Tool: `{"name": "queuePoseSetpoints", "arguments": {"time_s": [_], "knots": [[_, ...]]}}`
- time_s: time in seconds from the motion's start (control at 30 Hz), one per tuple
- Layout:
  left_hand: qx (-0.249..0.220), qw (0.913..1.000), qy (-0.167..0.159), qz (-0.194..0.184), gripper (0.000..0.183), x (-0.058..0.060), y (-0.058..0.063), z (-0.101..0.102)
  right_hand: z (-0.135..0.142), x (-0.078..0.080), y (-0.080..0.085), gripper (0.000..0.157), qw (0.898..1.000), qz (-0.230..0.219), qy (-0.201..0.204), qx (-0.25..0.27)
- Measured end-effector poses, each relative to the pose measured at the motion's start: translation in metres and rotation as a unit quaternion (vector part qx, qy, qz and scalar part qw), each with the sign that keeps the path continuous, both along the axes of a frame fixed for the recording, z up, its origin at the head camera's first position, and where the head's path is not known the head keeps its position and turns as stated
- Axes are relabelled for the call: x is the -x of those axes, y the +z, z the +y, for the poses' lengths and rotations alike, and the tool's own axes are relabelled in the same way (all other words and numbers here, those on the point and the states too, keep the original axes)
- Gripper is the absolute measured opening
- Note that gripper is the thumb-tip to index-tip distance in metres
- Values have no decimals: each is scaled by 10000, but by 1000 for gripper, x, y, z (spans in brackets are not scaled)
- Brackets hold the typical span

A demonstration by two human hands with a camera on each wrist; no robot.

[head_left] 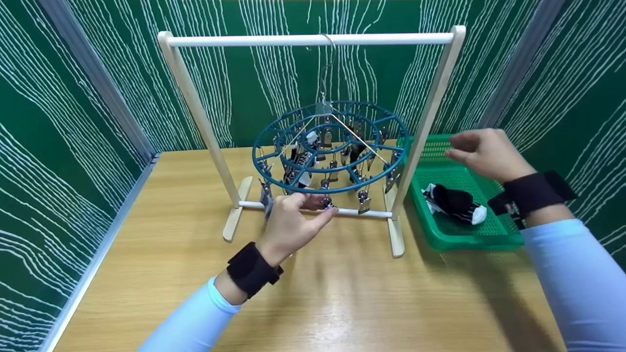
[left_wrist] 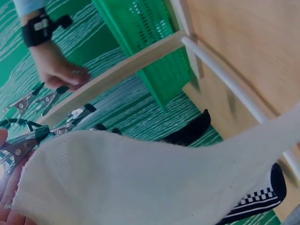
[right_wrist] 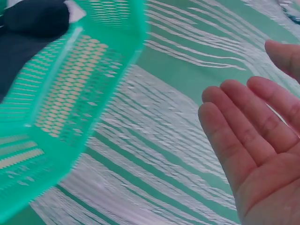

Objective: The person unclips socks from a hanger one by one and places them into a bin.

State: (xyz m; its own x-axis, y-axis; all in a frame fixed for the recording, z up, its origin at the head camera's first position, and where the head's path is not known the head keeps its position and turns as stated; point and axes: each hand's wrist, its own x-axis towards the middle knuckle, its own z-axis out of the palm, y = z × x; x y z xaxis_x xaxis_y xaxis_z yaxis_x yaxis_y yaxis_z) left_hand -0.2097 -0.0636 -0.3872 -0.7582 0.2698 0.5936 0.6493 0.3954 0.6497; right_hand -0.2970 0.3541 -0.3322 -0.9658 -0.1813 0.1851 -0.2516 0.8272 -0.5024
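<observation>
My left hand (head_left: 291,225) is at the front rim of a round blue clip hanger (head_left: 298,189), thumb and fingers around a metal clip (head_left: 326,201). In the left wrist view, a pale sock (left_wrist: 117,178) fills the foreground and hides most of that hand; the clip (left_wrist: 18,150) shows by the thumb. My right hand (head_left: 489,154) is raised over the back of a green basket (head_left: 469,241), holding nothing. Its fingers (right_wrist: 253,136) are extended in the right wrist view. Black-and-white socks (head_left: 452,203) lie in the basket.
A wooden stand (head_left: 313,40) carries the hanger by a hook. Black-and-white patterned socks (head_left: 301,164) hang on its far side, and a grey sock (head_left: 266,201) hangs at front left. Several clips dangle below the rings. Green walls (head_left: 29,195) surround the wooden table (head_left: 161,274).
</observation>
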Motion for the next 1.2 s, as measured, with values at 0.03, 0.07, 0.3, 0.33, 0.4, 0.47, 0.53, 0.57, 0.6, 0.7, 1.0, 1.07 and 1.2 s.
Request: {"name": "queuePoseSetpoints", "arguments": {"time_s": [0.03,0.07,0.3,0.33,0.4,0.47,0.53,0.57,0.6,0.7,1.0,1.07,1.2], "knots": [[0,10000,3,14,24,0,0,0,-2,-4,4,46,9999,165,8,6],[6,10000,6,38,24,0,0,0,-5,-8,8,44,9994,345,28,7],[74,9999,20,105,25,1,1,0,-28,-38,32,34,9886,1458,367,3],[80,9999,21,96,24,2,1,0,-32,-42,35,35,9864,1588,417,-15],[91,9999,36,76,24,2,1,0,-41,-49,39,37,9797,1928,550,-70],[93,9999,48,57,23,2,2,0,-50,-56,43,41,9713,2262,725,-103],[86,9999,58,61,23,2,1,1,-60,-63,47,44,9615,2579,940,-134],[89,9999,66,65,23,2,1,1,-64,-66,48,45,9558,2737,1064,-157],[87,9999,62,90,23,2,2,1,-69,-69,50,45,9499,2876,1204,-197],[72,9998,24,175,23,2,2,2,-83,-78,53,47,9319,3240,1592,-349],[137,9999,17,68,25,1,4,2,-127,-93,50,47,8907,3713,2579,-483],[140,9999,-10,74,25,2,4,2,-136,-94,46,48,8851,3731,2720,-581],[182,9997,-22,131,26,2,3,3,-152,-97,36,43,8773,3750,2890,-789]]}}
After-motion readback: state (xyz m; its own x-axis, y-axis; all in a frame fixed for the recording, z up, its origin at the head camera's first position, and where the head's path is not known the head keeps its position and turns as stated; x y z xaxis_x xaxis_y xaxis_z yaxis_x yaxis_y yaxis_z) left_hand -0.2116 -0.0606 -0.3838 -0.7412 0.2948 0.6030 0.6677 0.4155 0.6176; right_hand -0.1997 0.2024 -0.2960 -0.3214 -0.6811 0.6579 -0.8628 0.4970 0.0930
